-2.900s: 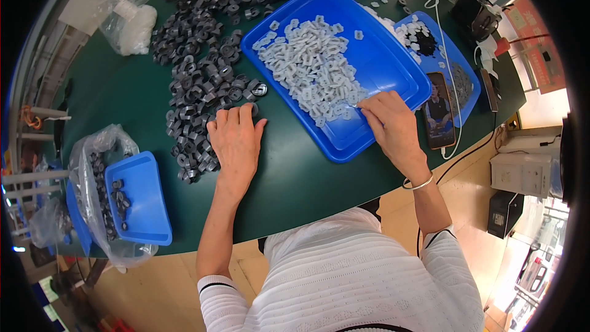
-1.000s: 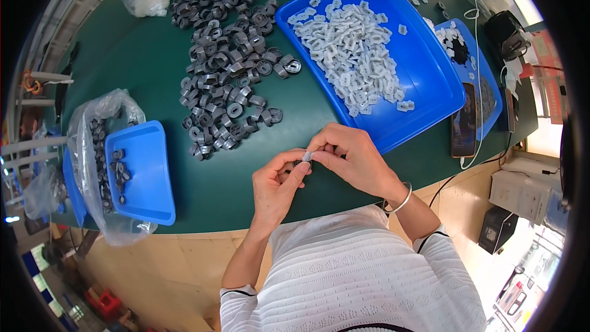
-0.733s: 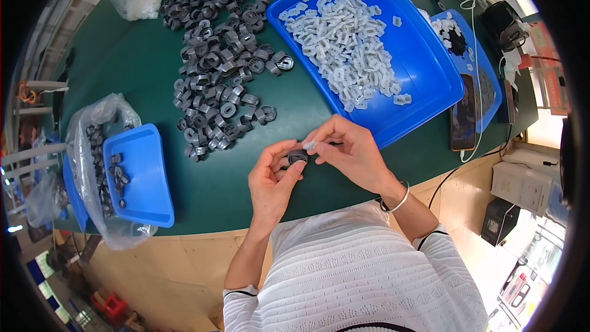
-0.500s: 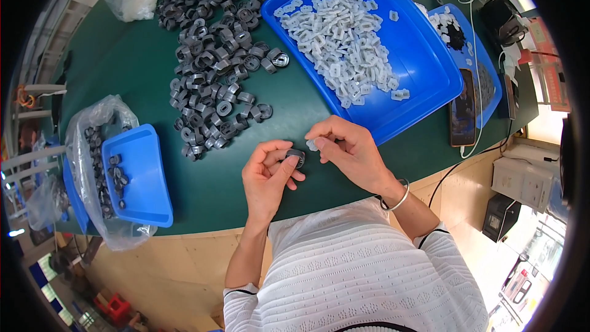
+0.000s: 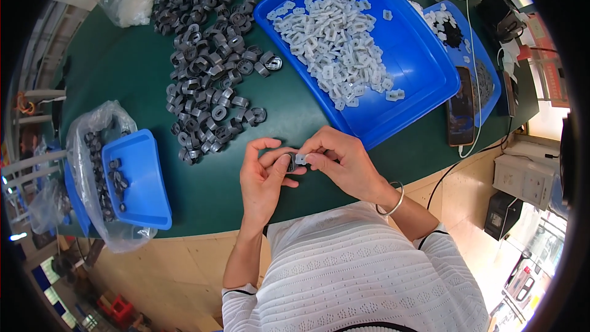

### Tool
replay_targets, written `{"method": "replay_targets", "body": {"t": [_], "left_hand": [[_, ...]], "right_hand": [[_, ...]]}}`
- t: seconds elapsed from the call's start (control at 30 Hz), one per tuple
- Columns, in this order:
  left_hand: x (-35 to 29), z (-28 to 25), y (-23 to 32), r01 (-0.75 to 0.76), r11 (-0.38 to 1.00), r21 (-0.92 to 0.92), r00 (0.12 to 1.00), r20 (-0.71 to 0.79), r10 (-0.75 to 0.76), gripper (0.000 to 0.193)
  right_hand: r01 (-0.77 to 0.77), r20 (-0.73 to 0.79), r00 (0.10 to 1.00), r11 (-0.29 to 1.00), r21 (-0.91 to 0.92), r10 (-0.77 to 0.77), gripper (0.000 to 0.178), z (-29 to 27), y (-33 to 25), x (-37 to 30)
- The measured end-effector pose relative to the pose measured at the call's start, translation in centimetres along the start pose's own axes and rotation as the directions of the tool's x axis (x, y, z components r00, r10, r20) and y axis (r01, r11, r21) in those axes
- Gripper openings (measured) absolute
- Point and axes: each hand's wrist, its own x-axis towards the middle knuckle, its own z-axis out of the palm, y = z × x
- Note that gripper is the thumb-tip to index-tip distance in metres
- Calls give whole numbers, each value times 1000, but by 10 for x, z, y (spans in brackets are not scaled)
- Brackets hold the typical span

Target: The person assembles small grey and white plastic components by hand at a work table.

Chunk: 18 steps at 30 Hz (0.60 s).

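Near the table's front edge, my left hand (image 5: 263,178) is closed on a dark grey ring-shaped plastic part (image 5: 291,161). My right hand (image 5: 342,165) pinches a small translucent white plastic piece (image 5: 300,159) between thumb and fingertips. The white piece is at the opening of the grey part; whether it sits inside cannot be made out. Beyond my right hand stands a blue tray (image 5: 424,86) with a heap of similar white pieces (image 5: 338,43). A large pile of dark grey parts (image 5: 215,67) lies loose on the green table, beyond my left hand.
At the left, a small blue bin (image 5: 138,190) with a few grey parts stands against a clear plastic bag (image 5: 92,129). On the right are a phone (image 5: 461,110) with a white cable and another blue tray (image 5: 485,110) holding black and white bits. A bag of white material (image 5: 138,3) lies far left.
My right hand has moved left and slightly nearer, bringing the white piece to the grey part. My left hand has barely shifted, still holding the grey part. The view has moved slightly.
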Motion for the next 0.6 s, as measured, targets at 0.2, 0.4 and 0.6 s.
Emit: {"method": "replay_targets", "body": {"t": [0.2, 0.4, 0.6], "left_hand": [[-1, 3, -6, -90, 989, 115, 996, -18, 93, 17], [-1, 7, -11, -160, 987, -21, 987, -28, 160, 25], [-1, -2, -15, -54, 994, -97, 999, -10, 53, 30]], "right_hand": [[159, -36, 986, 980, -121, -165, 11, -3, -5, 1], [85, -95, 991, 995, -53, -89, 9, 3, -2, 4], [113, -36, 992, 978, -175, -121, 8, -5, -9, 8]]}}
